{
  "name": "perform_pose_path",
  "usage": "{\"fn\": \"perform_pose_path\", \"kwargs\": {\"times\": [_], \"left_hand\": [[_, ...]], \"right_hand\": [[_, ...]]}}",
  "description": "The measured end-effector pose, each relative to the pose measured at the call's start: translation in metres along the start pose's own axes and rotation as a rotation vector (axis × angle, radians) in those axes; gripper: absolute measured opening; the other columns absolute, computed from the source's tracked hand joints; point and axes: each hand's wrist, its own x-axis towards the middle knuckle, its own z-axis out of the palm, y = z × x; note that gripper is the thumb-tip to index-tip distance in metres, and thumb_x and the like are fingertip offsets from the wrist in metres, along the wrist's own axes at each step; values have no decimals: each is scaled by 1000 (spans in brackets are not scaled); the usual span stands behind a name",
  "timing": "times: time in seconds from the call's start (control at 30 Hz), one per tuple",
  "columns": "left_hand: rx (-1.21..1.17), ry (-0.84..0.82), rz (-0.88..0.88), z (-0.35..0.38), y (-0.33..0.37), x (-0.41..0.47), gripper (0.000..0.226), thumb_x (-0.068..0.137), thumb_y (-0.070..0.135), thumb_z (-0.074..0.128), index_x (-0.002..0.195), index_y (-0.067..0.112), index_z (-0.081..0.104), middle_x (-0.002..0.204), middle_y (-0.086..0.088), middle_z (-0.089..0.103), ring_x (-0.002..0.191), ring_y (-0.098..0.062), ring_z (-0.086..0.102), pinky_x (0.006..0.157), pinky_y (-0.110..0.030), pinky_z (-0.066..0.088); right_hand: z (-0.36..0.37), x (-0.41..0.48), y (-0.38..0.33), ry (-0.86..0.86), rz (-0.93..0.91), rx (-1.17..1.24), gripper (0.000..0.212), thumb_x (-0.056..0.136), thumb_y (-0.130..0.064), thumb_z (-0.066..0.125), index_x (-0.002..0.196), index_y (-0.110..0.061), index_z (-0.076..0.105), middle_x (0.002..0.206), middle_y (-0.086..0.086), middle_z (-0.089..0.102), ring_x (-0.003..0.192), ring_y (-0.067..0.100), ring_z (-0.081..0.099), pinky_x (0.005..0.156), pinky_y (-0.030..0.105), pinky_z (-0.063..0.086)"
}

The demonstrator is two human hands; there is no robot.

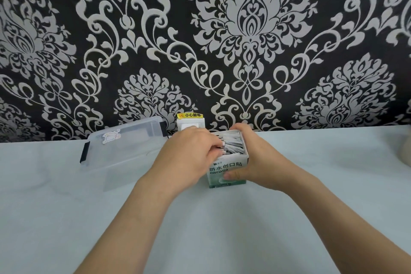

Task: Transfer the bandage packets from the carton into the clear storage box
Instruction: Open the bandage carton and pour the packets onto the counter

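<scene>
A white and green carton (pixel 229 167) stands upright on the pale table, its top open and packed with several bandage packets (pixel 233 145) standing on edge. My right hand (pixel 255 160) grips the carton from the right, thumb on its front face and fingers round the back. My left hand (pixel 191 151) reaches over the carton's left rim, and its fingertips pinch packets inside the opening. The clear storage box (pixel 124 151) with black end latches sits to the left of the carton, close to my left hand. What the box holds cannot be made out.
A white wall socket (pixel 191 125) with a yellow warning label sits on the patterned wall just behind the carton. The pale tablecloth (pixel 89 218) stretches toward me. A pale object (pixel 405 149) shows at the right edge.
</scene>
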Motion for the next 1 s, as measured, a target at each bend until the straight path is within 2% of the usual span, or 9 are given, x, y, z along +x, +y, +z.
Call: {"fn": "perform_pose_path", "kwargs": {"times": [0.1,0.3,0.4,0.47,0.6,0.73,0.8,0.93,1.0], "left_hand": [[-40,-24,-50,-6,-3,-3,24,92,29,60,115,33,65,100,10,68,87,-12,54,81,-29,45],[-65,59,-81,0,-8,-6,15,88,26,63,97,33,53,93,12,71,87,-17,63,74,-38,51],[-133,199,-31,19,-11,-2,24,81,13,65,82,28,46,75,6,62,74,-25,57,63,-40,48],[-233,310,-19,26,-12,0,31,76,4,67,79,27,45,70,8,57,69,-22,54,60,-36,45],[-360,579,-62,12,-19,1,37,79,-2,67,91,29,52,81,11,65,81,-15,64,69,-36,51],[-279,667,-35,-4,-28,-4,28,84,6,59,100,27,67,91,7,72,84,-17,67,75,-38,54],[-235,591,-59,-7,-36,-5,27,85,4,58,101,21,71,92,6,72,83,-21,66,74,-40,54],[-251,155,-278,3,-42,-3,34,89,4,56,105,30,71,97,3,69,89,-20,62,83,-32,50],[-155,-17,-318,17,-37,-4,33,92,10,53,114,30,67,107,0,68,98,-23,60,85,-29,47]], "right_hand": [[0,-2,-7,17,-10,-65,93,60,-31,90,133,-36,33,117,-20,51,105,7,56,89,34,52],[-3,-5,-21,53,-83,-233,94,63,-31,86,139,-36,30,129,-20,43,108,9,52,92,33,48],[-9,-6,-23,85,-85,-257,96,65,-29,85,141,-36,27,135,-18,41,114,9,47,95,29,43],[-16,-5,-20,104,-72,-256,98,64,-29,86,142,-35,27,134,-16,40,116,8,44,95,25,40],[-29,-2,-12,114,-11,-331,99,65,-31,85,145,-29,27,134,-12,36,119,12,37,96,25,37],[-35,0,-7,117,40,-389,93,66,-34,83,143,-26,30,133,-6,38,119,18,35,99,32,37],[-39,-1,-5,140,57,-422,89,67,-32,82,141,-27,32,133,-6,41,115,18,34,98,36,38],[-45,-3,-7,224,76,-561,85,68,-33,80,139,-30,33,134,-6,40,111,20,32,97,44,36],[-42,-2,-11,267,57,-606,84,69,-35,79,139,-33,33,134,-10,38,115,20,32,91,41,31]]}}
